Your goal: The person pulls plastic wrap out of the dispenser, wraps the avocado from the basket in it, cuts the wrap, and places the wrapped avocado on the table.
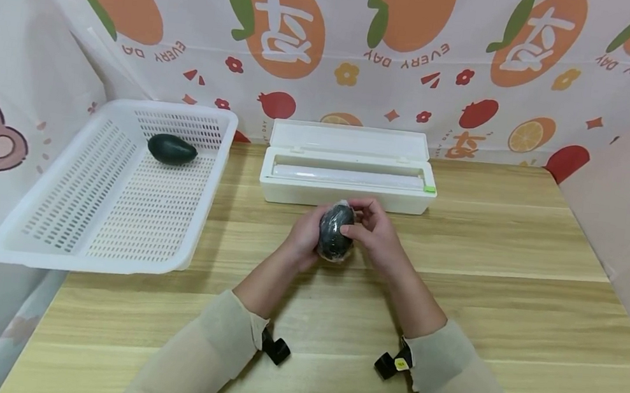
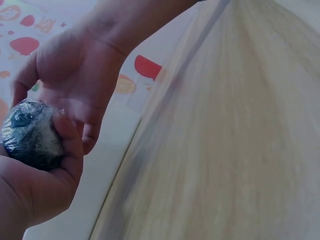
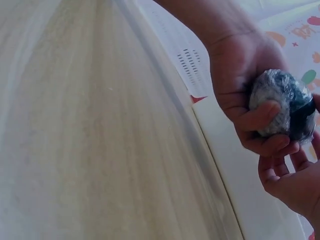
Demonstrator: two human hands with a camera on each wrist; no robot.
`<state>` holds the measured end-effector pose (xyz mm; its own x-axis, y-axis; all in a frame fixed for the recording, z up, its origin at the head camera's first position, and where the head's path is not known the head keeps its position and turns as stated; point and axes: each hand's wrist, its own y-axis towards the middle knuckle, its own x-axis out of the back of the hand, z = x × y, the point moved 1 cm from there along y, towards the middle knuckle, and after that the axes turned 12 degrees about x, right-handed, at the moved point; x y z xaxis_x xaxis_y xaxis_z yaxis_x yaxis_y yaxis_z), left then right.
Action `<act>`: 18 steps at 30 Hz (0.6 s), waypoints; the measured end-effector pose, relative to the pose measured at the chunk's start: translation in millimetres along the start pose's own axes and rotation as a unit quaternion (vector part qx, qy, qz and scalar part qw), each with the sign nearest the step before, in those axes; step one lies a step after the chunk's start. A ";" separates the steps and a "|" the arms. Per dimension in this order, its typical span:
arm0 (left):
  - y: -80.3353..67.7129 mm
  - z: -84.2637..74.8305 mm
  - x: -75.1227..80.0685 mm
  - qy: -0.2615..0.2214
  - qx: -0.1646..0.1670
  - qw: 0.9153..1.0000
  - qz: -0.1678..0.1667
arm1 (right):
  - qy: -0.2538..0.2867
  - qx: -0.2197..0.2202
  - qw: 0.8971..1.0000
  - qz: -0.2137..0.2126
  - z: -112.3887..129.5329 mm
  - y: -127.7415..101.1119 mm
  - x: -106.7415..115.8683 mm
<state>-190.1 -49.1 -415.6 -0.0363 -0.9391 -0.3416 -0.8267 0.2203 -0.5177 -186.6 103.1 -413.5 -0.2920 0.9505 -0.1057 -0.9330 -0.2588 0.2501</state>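
Head view shows both hands meeting above the middle of the tabletop (image 1: pixel 516 256), a little toward its far edge, just in front of the white wrap dispenser box (image 1: pixel 347 184). The left hand (image 1: pixel 303 237) cups the wrapped avocado (image 1: pixel 337 232) from its left side, with the fingers curled under and around it; the dark fruit is covered by a shiny, wrinkled film. The right hand (image 1: pixel 374 227) holds the same avocado from the right, its thumb pressing on the front and the fingers bent over the top. The dispenser stands open near the far edge, its lid raised and a roll lying inside. A white perforated basket (image 1: pixel 65 215) sits at the left edge of the tabletop, partly over it, and a second, unwrapped avocado (image 1: pixel 172 149) lies in its far part.
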 end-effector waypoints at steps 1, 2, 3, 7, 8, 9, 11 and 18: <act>-0.1 0.0 0.4 -0.001 0.004 1.000 0.000 | -0.009 -0.001 1.000 -0.003 -0.2 0.2 -0.8; 0.0 0.2 0.9 -0.002 0.005 1.000 -0.002 | -0.014 -0.002 1.000 -0.004 -0.6 0.4 -1.5; 0.2 0.5 1.4 -0.005 0.006 1.000 0.000 | -0.019 -0.003 1.000 -0.005 -1.6 0.8 -2.0; 1.0 1.5 2.4 -0.005 0.010 1.000 0.009 | -0.019 0.002 1.000 -0.014 -3.2 1.0 -4.1; 1.3 1.7 2.6 -0.006 0.009 1.000 0.010 | -0.020 0.006 1.000 -0.015 -3.5 1.0 -4.7; 1.6 2.1 2.8 -0.008 0.009 1.000 0.009 | -0.019 0.009 1.000 -0.016 -4.4 1.0 -5.1; 2.3 2.8 3.1 -0.013 0.011 1.000 0.009 | -0.019 0.014 1.000 -0.018 -5.8 1.2 -6.0; 5.9 5.3 2.0 -0.020 0.026 0.999 0.004 | -0.014 -0.002 1.000 -0.016 -9.8 0.0 -5.6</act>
<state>-192.1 -48.3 -423.6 -0.0197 -0.9260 -0.3771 -0.7966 0.2425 -0.5537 -187.1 96.2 -422.3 -0.2555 0.9629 -0.0869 -0.9427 -0.2282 0.2435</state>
